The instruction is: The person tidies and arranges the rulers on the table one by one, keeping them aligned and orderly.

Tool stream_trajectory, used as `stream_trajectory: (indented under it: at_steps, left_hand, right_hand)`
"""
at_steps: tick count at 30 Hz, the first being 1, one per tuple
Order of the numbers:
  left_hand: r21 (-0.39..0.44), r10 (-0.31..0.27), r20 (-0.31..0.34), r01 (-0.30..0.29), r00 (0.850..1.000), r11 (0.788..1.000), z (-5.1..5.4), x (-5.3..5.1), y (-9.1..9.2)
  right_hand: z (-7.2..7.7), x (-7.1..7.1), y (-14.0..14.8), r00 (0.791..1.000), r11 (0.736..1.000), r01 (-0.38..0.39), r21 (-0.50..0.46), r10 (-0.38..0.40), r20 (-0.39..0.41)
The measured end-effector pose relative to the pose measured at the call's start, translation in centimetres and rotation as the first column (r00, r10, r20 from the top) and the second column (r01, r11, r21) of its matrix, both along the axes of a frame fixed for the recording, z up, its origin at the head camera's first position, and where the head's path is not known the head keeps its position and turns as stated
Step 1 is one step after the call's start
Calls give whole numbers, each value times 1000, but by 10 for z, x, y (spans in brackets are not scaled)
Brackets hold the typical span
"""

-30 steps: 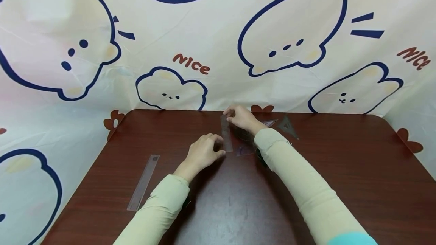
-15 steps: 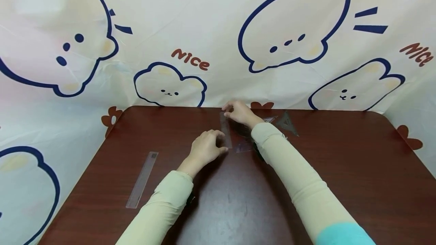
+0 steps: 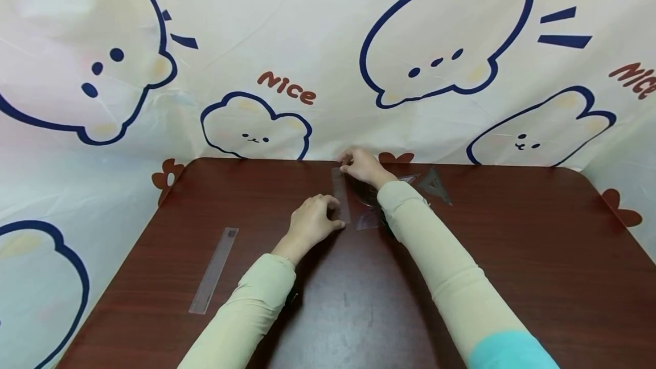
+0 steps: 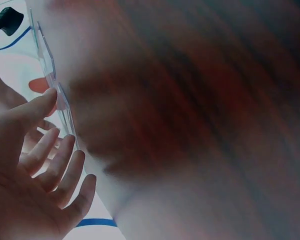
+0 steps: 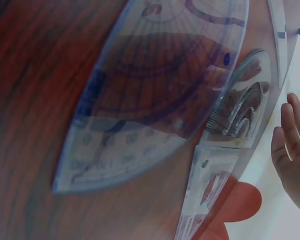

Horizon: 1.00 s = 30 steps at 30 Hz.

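Observation:
A clear ruler [image 3: 340,195] lies lengthwise near the back of the table. My left hand [image 3: 311,221] is at its near end, thumb and fingers spread loosely along its left side; in the left wrist view this hand [image 4: 45,165] has relaxed fingers, and whether they touch the ruler I cannot tell. At the ruler's far end is my right hand [image 3: 363,167], bent over it. The right wrist view shows that hand [image 5: 295,145] with loose fingers and nothing between them. Under the right forearm lie a purple-tinted protractor [image 3: 367,221] and a second protractor [image 5: 240,105], partly hidden.
Another clear ruler [image 3: 214,271] lies slanted on the left of the brown table [image 3: 512,255]. A small clear set square [image 3: 409,179] and a grey-green set square [image 3: 434,188] lie behind the right wrist. A printed cloth [image 3: 333,44] hangs behind the table's back edge.
The head view has shifted slightly. My left hand has crept a little right, its thumb closer to the ruler's near end. My right hand stays at the far end; the tools lie unmoved.

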State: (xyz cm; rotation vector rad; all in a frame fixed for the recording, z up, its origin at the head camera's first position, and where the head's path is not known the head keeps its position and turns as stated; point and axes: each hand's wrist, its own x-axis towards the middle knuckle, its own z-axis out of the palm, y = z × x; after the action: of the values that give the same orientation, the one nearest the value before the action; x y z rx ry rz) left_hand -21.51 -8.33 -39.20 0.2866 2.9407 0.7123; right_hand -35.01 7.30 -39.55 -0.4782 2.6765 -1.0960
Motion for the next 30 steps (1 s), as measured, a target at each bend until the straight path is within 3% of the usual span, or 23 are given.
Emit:
stream_trajectory:
  at_steps: [6, 22, 30]
  left_hand:
    - [7, -8, 18, 8, 1000, 1000, 1, -1, 4]
    - [-32, 6, -26, -7, 1000, 999, -1, -8, 10]
    - [-34, 21, 0, -21, 1000, 999, -4, -8, 10]
  right_hand:
    - [-3, 0, 0, 1000, 1000, -16, 19, 16, -7]
    - [-1, -4, -7, 1000, 998, -23, 52, 22, 14]
    - [-2, -3, -7, 999, 997, -23, 71, 20, 35]
